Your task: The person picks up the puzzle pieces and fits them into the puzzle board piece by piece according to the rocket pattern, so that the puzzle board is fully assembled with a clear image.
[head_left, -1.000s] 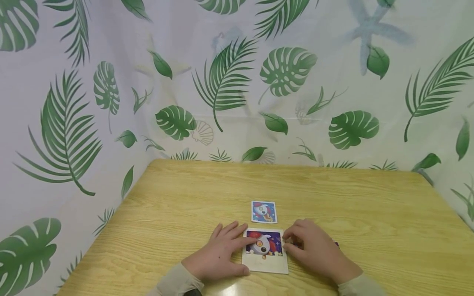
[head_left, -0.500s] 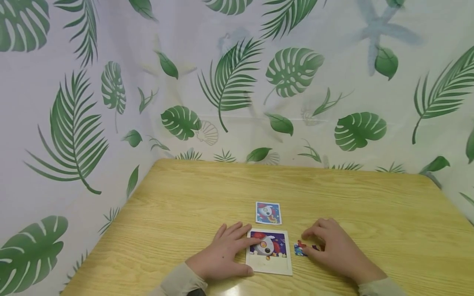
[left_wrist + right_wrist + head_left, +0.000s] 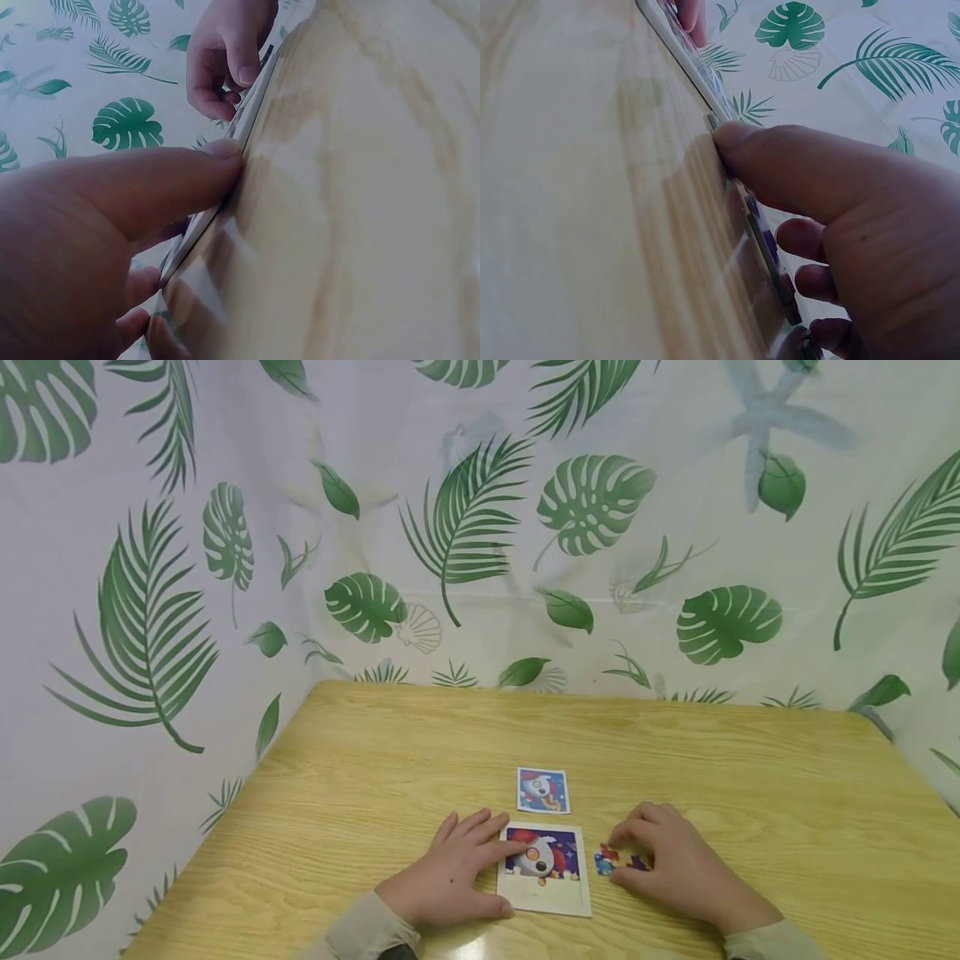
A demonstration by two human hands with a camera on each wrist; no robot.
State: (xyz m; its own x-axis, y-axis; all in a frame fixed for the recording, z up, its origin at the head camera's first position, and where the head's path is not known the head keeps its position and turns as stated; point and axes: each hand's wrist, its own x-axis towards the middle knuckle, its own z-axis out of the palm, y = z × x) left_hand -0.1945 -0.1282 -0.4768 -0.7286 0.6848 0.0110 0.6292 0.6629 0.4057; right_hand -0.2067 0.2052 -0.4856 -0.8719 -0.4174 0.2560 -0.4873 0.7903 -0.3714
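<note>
A framed jigsaw puzzle lies flat on the table, its upper part filled with a white cartoon figure on purple and its lower strip bare. My left hand rests on its left side, index finger over the picture and thumb at the lower left corner. To the right of the frame, my right hand holds a red and blue jigsaw piece between thumb and index finger, low at the tabletop. Another dark purple piece lies under the curled fingers. In the right wrist view, the thumb presses a piece's edge.
A small picture card with the same cartoon figure lies just beyond the frame. The wood-grain table reaches back to a white leaf-patterned cloth hanging behind and at the left.
My right hand has drawn back from the frame's right edge to the loose pieces, and the red and blue piece has turned slightly. The left hand keeps its place on the puzzle.
</note>
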